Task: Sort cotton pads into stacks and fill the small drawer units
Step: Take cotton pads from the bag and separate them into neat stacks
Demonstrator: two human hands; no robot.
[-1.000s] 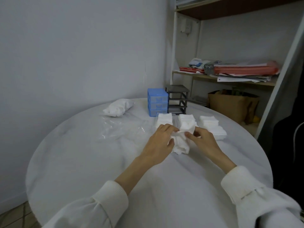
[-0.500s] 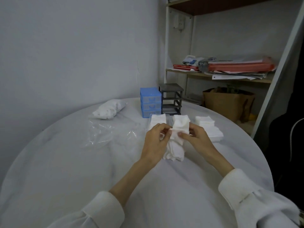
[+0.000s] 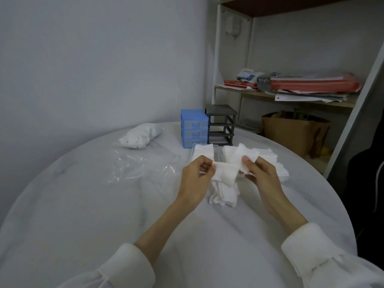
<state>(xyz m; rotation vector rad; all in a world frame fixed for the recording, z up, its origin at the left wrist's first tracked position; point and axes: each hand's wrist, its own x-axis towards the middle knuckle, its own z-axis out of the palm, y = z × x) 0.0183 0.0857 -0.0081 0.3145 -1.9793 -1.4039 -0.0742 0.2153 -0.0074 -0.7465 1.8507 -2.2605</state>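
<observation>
Our left hand (image 3: 195, 179) and right hand (image 3: 260, 175) pinch a soft white square cotton pad (image 3: 225, 173) between narrow fingertips, above a loose pile (image 3: 224, 194).

A plain pale grey wall (image 3: 83, 59) runs behind the round bench (image 3: 72, 204), which is covered in white. At the right corner stands a white-framed shelf unit (image 3: 216, 59) with wooden boards. A white socket box (image 3: 233, 27) is fixed to the wall inside it. The middle shelf carries red books (image 3: 241, 84) and a stack of red folders over loose papers (image 3: 311, 84). Below sits a brown paper bag (image 3: 291, 134). Lighting is dim and even.
</observation>
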